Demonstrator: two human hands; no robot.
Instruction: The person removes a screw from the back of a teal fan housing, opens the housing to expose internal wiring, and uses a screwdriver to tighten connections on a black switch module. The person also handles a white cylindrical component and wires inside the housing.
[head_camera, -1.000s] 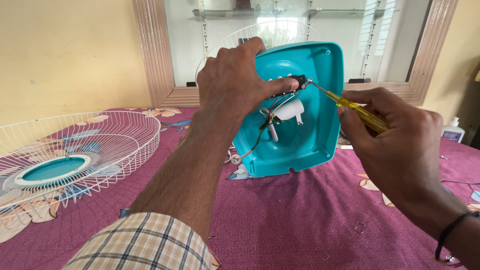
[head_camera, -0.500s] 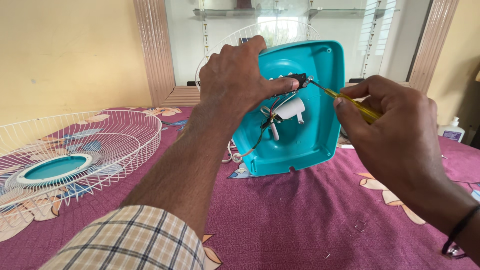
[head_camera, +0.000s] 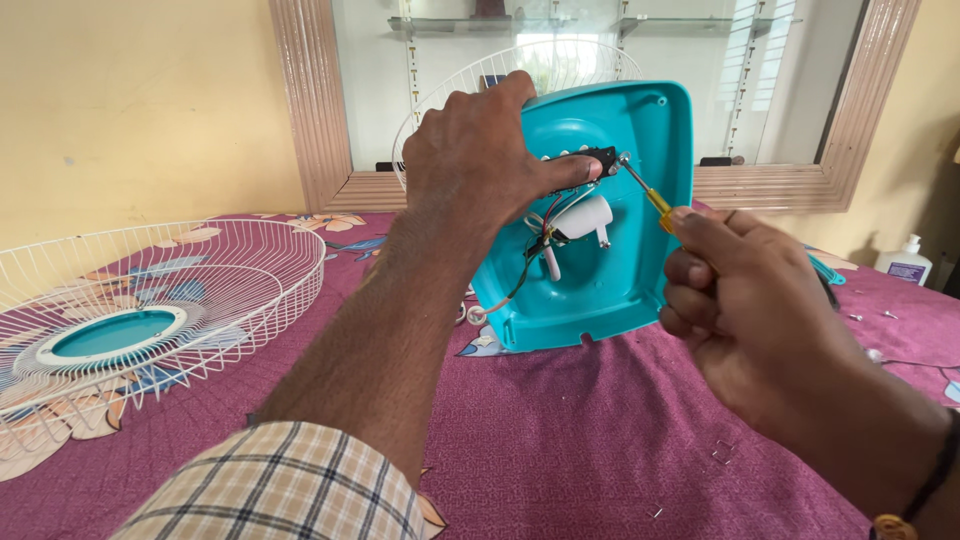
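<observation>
Your left hand (head_camera: 480, 160) grips the top edge of a teal plastic fan base (head_camera: 620, 270) held upright on its rim, fingers curled over it and the thumb pressing a small black part (head_camera: 590, 160) inside the hollow shell. Just beneath your thumb, coloured wires (head_camera: 545, 225) run down to a white component (head_camera: 583, 218). Your right hand (head_camera: 745, 300), lower and to the right, is closed in a fist around a yellow-handled screwdriver (head_camera: 650, 195); its metal tip touches the black part beside your left thumb. Behind the base stands a white wire guard (head_camera: 520, 60), before a framed mirror (head_camera: 310, 110). Far to the left of your left hand, a second white wire fan guard (head_camera: 150, 300) lies on the maroon floral cloth (head_camera: 580, 440). Beyond your right hand, a small pump bottle (head_camera: 908, 262) stands.
</observation>
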